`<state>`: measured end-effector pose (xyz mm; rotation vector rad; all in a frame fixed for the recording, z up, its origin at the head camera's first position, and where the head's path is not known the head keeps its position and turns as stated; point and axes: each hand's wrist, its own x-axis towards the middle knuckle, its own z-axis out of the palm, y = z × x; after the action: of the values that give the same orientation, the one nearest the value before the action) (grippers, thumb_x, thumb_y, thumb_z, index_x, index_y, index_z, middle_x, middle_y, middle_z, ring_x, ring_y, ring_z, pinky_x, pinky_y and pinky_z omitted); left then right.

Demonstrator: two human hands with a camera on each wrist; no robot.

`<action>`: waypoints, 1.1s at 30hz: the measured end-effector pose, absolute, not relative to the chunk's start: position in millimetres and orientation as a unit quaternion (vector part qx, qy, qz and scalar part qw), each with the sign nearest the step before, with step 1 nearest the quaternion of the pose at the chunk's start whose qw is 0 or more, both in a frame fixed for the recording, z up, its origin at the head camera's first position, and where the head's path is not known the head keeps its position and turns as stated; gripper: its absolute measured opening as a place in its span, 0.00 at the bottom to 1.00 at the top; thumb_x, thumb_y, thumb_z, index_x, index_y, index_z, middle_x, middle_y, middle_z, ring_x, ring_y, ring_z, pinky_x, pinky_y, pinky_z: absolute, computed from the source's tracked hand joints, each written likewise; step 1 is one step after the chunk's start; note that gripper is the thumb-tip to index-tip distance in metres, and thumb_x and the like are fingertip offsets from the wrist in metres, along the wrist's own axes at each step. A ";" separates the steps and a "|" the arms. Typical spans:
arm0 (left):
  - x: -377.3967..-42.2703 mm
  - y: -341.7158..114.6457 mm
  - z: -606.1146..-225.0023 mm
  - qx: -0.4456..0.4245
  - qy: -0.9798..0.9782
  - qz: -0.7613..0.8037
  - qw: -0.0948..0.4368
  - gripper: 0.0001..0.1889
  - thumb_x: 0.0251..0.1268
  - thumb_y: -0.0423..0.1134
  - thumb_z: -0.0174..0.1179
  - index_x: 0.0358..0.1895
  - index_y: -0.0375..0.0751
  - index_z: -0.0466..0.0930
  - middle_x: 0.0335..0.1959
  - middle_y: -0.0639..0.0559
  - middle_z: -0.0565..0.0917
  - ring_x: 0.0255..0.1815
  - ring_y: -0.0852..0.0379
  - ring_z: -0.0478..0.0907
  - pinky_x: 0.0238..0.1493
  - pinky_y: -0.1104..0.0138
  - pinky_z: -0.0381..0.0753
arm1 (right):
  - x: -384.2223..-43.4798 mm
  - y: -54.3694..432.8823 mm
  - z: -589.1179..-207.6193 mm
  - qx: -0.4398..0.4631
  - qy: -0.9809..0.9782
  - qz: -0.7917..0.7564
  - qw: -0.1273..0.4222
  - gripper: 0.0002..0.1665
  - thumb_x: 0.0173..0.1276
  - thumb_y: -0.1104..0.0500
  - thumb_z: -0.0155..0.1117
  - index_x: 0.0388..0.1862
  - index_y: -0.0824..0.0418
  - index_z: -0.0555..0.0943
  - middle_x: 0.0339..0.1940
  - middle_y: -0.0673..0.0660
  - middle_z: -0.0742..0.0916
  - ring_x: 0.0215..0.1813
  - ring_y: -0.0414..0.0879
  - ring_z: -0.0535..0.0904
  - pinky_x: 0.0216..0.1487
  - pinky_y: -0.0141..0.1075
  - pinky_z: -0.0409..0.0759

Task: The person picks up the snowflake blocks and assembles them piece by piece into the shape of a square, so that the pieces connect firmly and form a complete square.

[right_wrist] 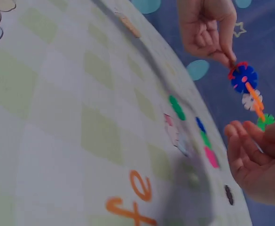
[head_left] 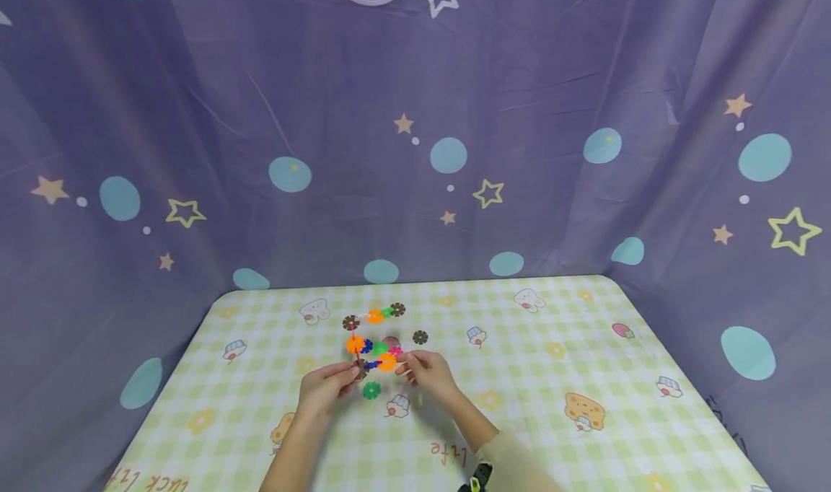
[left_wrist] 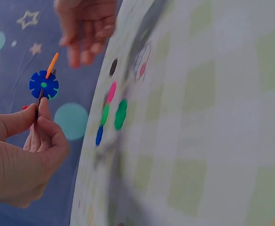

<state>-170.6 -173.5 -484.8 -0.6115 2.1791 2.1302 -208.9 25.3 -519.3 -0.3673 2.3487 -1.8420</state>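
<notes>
My left hand [head_left: 327, 387] pinches a dark brown notched disc [left_wrist: 38, 104] between thumb and fingers. That disc belongs to a linked frame of snowflake discs held off the table. A blue disc [left_wrist: 43, 85] slots into the brown one, and an orange disc [head_left: 387, 362] joins the blue one. Further along the frame come a red disc seen edge-on, another orange disc [head_left: 355, 344], a brown disc [head_left: 351, 322], a white disc [right_wrist: 252, 100] and a green one [right_wrist: 266, 121]. Beside the near orange disc is my right hand [head_left: 430, 375], fingers loosely bent; in the left wrist view it stands apart from the disc.
On the checked tablecloth [head_left: 519, 376] lie loose discs: a green one [head_left: 372, 390] nearest me, a dark brown one [head_left: 420, 337] to the right, and a blue, green and pink [right_wrist: 211, 157] row between. A purple curtain [head_left: 363, 153] hangs behind the table.
</notes>
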 end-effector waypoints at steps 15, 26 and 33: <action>-168.4 -204.0 -482.7 -0.234 0.676 0.698 0.038 0.25 0.57 0.35 0.67 0.58 0.27 0.75 0.28 0.60 0.87 0.29 0.67 0.82 0.37 0.73 0.83 | -205.3 -21.2 -532.4 -0.229 0.922 -0.312 0.030 0.14 0.56 0.54 0.73 0.42 0.55 0.86 0.29 0.48 0.79 0.29 0.34 0.66 0.30 0.23 0.67; -170.2 -203.5 -486.8 -0.239 0.671 0.701 0.047 0.24 0.58 0.34 0.66 0.58 0.28 0.75 0.28 0.59 0.87 0.29 0.66 0.83 0.37 0.71 0.83 | -201.0 -17.1 -531.2 -0.211 0.901 -0.377 0.035 0.14 0.47 0.63 0.79 0.29 0.57 0.80 0.24 0.48 0.82 0.25 0.32 0.68 0.28 0.23 0.71; -167.7 -200.6 -492.0 -0.228 0.669 0.706 0.049 0.24 0.56 0.33 0.67 0.56 0.26 0.76 0.26 0.57 0.88 0.28 0.65 0.83 0.33 0.72 0.82 | -199.0 -4.5 -535.0 -0.202 0.873 -0.445 0.002 0.09 0.52 0.69 0.73 0.25 0.58 0.82 0.17 0.48 0.80 0.19 0.30 0.67 0.23 0.23 0.71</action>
<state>-167.7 -200.6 -492.0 -0.6948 2.0378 2.1506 -199.0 -4.5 -535.0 -0.6340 2.7385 -1.3948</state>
